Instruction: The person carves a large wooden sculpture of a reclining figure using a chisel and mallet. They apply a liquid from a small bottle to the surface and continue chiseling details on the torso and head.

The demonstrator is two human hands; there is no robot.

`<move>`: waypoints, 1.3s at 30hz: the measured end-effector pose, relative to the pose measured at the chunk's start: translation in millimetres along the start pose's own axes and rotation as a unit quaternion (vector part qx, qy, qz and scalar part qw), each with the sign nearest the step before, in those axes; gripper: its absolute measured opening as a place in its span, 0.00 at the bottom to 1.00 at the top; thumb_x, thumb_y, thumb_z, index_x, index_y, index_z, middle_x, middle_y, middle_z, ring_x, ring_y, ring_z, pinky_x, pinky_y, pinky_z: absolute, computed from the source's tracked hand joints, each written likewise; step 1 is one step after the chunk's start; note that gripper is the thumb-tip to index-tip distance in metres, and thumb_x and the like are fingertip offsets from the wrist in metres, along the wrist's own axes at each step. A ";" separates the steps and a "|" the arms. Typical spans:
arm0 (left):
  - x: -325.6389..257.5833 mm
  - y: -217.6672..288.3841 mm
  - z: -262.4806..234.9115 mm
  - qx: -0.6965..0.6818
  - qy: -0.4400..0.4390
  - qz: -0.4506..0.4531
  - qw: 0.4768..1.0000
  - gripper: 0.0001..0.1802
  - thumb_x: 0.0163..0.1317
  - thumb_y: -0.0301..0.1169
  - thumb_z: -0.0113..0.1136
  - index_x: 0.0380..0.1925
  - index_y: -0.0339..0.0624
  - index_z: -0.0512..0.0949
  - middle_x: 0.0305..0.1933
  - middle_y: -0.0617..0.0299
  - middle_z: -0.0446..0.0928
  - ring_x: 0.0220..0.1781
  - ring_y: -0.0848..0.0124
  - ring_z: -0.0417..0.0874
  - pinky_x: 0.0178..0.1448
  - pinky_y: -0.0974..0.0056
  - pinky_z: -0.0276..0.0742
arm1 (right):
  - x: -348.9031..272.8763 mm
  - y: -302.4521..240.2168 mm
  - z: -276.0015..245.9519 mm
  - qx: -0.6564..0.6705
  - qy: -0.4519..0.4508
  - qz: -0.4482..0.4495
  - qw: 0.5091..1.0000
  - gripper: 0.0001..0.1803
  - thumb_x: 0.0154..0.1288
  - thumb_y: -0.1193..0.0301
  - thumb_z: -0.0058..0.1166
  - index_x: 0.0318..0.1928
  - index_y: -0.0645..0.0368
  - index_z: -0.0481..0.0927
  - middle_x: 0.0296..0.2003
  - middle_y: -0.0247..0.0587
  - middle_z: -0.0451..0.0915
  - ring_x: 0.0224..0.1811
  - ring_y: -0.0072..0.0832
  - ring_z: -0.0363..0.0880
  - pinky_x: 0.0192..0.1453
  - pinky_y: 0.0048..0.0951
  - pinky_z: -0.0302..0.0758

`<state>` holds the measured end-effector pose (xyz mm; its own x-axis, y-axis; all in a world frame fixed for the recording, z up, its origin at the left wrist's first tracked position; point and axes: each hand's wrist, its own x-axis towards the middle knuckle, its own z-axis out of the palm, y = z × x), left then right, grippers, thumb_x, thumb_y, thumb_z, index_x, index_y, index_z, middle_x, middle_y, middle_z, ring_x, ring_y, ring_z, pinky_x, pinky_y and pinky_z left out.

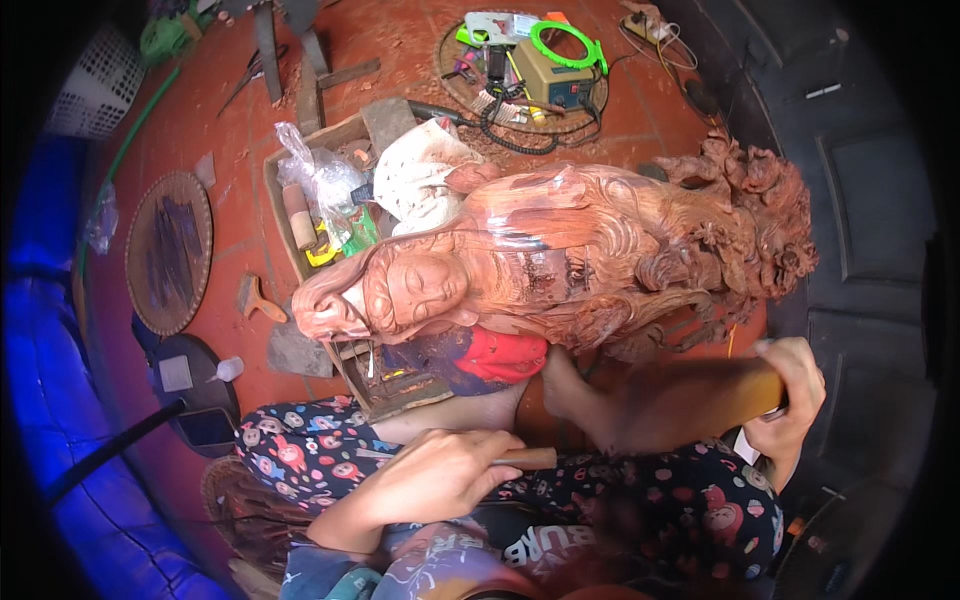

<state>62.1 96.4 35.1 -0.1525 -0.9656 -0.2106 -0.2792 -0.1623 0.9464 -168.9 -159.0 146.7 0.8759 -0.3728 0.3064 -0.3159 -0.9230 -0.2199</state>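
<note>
A carved reddish-wood statue (pixel 560 250) lies on its back across the middle, its face toward the left and a knotted, root-like base at the far right. In my left hand (pixel 430 480), held over my lap, is a carving chisel with a wooden handle (pixel 530 458). Its metal blade (pixel 372 455) sticks out to the left, apart from the statue. On the right, my right hand (pixel 790 395) is closed round the lighter end of a thick dark wooden mallet (pixel 680 400), which is smeared by motion. Red and dark cloth (pixel 495 355) is bunched under the statue's near side.
A wooden box (pixel 277 200) with plastic bags and a white cloth (pixel 425 175) stands behind the head. A control box (pixel 555 80) with a coiled cable sits on a round tray at the back. Another round woven tray (pixel 140 255) and a brush (pixel 258 298) are at left.
</note>
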 end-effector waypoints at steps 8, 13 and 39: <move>28.1 46.2 21.8 -0.004 0.003 0.132 0.991 0.17 0.65 0.35 0.54 0.49 0.36 0.70 0.34 0.48 0.76 0.34 0.48 0.81 0.34 0.48 0.76 | -0.4 7.2 -17.6 0.229 0.136 0.259 0.928 0.25 0.50 0.82 0.60 0.51 0.70 0.70 0.34 0.41 0.76 0.32 0.23 0.74 0.40 0.24 0.69; 53.0 42.8 48.2 0.068 0.057 0.314 0.945 0.16 0.61 0.34 0.54 0.46 0.39 0.69 0.29 0.55 0.73 0.33 0.60 0.78 0.35 0.59 0.72 | 0.8 11.9 -14.4 0.203 0.136 0.238 0.940 0.22 0.50 0.82 0.62 0.47 0.69 0.71 0.32 0.38 0.75 0.32 0.23 0.72 0.41 0.23 0.69; 75.8 48.2 57.4 0.295 0.160 0.341 0.878 0.19 0.62 0.50 0.50 0.26 0.47 0.71 0.24 0.67 0.68 0.26 0.73 0.69 0.33 0.69 0.61 | -19.6 6.9 0.5 -0.050 0.172 0.076 0.981 0.20 0.40 0.72 0.72 0.34 0.62 0.77 0.26 0.36 0.73 0.29 0.28 0.72 0.37 0.28 0.69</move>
<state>-17.3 27.0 50.7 -0.2275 -0.8207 0.5242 -0.6835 0.5180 0.5143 -188.1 -158.0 138.6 0.6465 -0.5016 0.5748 -0.4833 -0.8523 -0.2002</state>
